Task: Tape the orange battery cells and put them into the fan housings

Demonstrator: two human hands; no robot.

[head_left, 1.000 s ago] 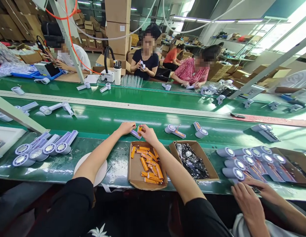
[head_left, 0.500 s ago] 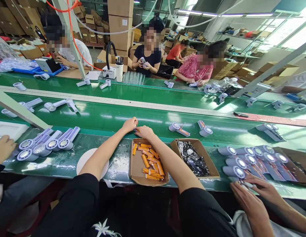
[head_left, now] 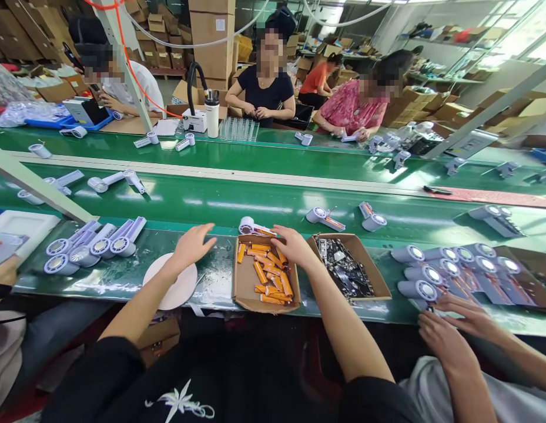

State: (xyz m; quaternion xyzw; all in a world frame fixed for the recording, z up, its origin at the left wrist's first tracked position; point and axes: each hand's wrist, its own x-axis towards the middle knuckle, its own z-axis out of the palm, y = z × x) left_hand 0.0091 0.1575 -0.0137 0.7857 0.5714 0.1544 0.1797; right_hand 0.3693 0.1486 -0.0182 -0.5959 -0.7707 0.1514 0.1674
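Observation:
My left hand [head_left: 194,245] is raised above the bench edge with its fingers apart and nothing in it, beside a round white disc [head_left: 180,288]. My right hand [head_left: 294,244] is also open, its fingertips by the handle end of a lavender handheld fan [head_left: 247,225]; whether they touch it I cannot tell. Orange shows along the fan's handle. Between my arms is a cardboard tray [head_left: 243,288] of orange cylindrical batteries [head_left: 260,272]. To the right of it, a second cardboard tray [head_left: 373,273] holds dark circuit boards [head_left: 343,273].
Several fans [head_left: 109,245] lie in a group at left; more fans [head_left: 425,274] stand at right by a co-worker's hands [head_left: 453,335]. Another person's hand [head_left: 3,264] is at far left. Two fans [head_left: 325,217] rest on the green belt [head_left: 202,205]. People sit opposite.
My hands were together over the belt's near edge, working at something small. They have parted, left hand back to the left, right hand to the right, and a fan now shows between them.

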